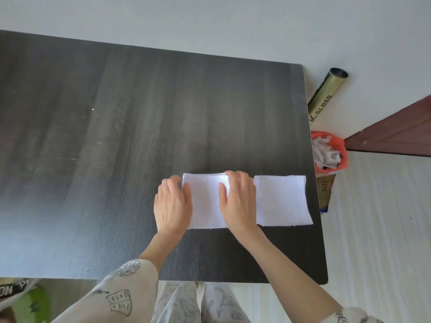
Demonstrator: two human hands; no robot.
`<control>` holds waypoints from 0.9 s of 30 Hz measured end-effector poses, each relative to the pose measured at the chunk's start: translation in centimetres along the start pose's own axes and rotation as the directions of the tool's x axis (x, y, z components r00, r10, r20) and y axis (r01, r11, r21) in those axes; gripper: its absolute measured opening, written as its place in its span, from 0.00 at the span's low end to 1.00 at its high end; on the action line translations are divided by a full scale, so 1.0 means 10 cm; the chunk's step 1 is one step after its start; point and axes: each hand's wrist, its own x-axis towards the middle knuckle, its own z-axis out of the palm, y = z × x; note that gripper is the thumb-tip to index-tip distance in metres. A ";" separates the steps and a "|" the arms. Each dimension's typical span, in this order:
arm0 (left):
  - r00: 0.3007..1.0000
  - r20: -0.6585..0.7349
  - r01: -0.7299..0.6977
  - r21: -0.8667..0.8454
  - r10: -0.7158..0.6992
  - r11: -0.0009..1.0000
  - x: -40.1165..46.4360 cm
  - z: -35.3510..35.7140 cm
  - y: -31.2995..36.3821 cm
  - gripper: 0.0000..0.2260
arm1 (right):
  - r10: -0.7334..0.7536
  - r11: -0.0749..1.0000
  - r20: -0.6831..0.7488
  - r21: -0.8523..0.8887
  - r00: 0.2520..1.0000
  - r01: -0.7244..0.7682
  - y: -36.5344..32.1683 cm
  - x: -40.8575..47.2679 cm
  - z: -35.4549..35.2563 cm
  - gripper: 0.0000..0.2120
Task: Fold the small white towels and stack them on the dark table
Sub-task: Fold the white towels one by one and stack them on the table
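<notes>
Two small white towels lie side by side on the dark table (130,136), near its right end. The left towel (206,203) is a folded rectangle. My left hand (173,203) rests flat on its left edge, fingers spread a little. My right hand (239,201) lies flat on the same towel's right edge, covering the gap to the right towel (283,200). That right towel is a folded square close to the table's right edge, with no hand on it. Neither hand grips any cloth; both press down with the palms.
Beyond the table's right edge on the floor stand a gold tube (326,96) and an orange bag (331,152) with crumpled paper. A dark red door (396,134) is further right. The table's front edge (210,282) runs just above my knees.
</notes>
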 end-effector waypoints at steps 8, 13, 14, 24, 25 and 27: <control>0.884 0.273 -0.448 0.267 0.379 0.853 -0.02 0.37 -0.17 0.21 | -0.108 0.950 0.318 -0.247 0.942 0.193 0.14 -0.06 0.34 0.24; 0.868 0.336 -0.446 0.207 0.365 0.871 0.03 0.45 -0.37 0.25 | -0.124 0.952 0.371 -0.216 0.920 0.215 0.23 -0.06 0.44 0.25; 0.863 0.342 -0.447 0.170 0.373 0.878 0.03 0.48 -0.41 0.25 | -0.132 0.955 0.371 -0.202 0.919 0.218 0.24 -0.06 0.46 0.25; 0.822 0.415 -0.434 0.010 0.391 0.901 0.08 0.55 -0.39 0.24 | -0.088 0.974 0.438 -0.149 0.895 0.169 0.27 -0.04 0.54 0.25; 0.814 0.411 -0.449 -0.002 0.410 0.893 0.09 0.52 -0.37 0.24 | -0.077 0.974 0.452 -0.155 0.889 0.163 0.25 -0.03 0.52 0.25; 0.792 0.396 -0.479 -0.067 0.464 0.875 0.12 0.46 -0.34 0.23 | -0.084 0.980 0.469 -0.122 0.879 0.159 0.23 -0.01 0.47 0.27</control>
